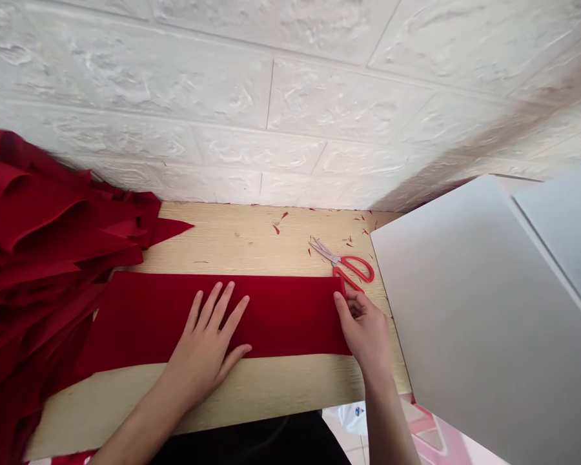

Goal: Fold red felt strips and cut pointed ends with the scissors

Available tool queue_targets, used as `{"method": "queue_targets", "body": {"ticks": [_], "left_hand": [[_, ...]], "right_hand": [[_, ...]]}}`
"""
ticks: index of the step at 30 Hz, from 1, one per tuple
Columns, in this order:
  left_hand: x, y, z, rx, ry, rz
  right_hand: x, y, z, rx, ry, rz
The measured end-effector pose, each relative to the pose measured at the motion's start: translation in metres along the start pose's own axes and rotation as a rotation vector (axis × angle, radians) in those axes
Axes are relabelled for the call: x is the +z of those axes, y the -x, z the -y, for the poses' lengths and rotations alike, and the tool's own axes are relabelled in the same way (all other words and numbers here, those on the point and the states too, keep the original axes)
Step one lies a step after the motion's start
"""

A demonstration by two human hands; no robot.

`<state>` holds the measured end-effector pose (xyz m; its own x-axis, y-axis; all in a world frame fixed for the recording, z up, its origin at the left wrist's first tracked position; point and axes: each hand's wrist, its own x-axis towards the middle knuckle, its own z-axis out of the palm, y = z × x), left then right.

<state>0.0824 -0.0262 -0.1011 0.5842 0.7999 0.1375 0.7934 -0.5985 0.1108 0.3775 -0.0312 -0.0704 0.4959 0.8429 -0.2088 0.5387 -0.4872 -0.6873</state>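
Observation:
A long strip of dark red fabric (290,316) lies flat across the wooden table. My left hand (210,342) rests palm down on its middle, fingers spread. At the right end, my right hand (365,326) pinches the far corner of the strip between thumb and fingers, where the edge looks slightly folded. Just beyond that hand lies a pair of scissors (339,258) with red handles, blades a little apart and pointing to the far left. One handle is partly hidden by the fabric and my fingers.
A large heap of red fabric pieces (43,239) covers the table's left side. Small red scraps (276,229) are scattered near the white brick-patterned wall (232,84). A large white panel or box (479,310) stands close on the right. The wooden table (232,232) ends near my lap.

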Motion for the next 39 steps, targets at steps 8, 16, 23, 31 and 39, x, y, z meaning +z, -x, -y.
{"method": "queue_targets", "body": {"ticks": [8, 16, 23, 31, 39], "left_hand": [[-0.006, -0.003, -0.002, -0.029, 0.005, -0.011], [-0.006, -0.005, -0.003, -0.028, 0.000, -0.008], [-0.006, -0.005, -0.007, -0.020, -0.047, -0.035], [-0.014, -0.004, -0.005, -0.020, -0.040, -0.043], [-0.010, 0.000, -0.005, -0.028, -0.028, -0.043]], "right_hand": [[0.002, 0.000, -0.002, -0.022, 0.059, -0.006], [0.002, 0.000, 0.004, -0.045, 0.114, -0.007], [0.003, 0.002, 0.007, 0.017, 0.066, -0.024], [0.003, 0.003, 0.012, 0.002, 0.030, 0.010], [0.001, -0.003, 0.006, -0.025, 0.010, 0.032]]}}
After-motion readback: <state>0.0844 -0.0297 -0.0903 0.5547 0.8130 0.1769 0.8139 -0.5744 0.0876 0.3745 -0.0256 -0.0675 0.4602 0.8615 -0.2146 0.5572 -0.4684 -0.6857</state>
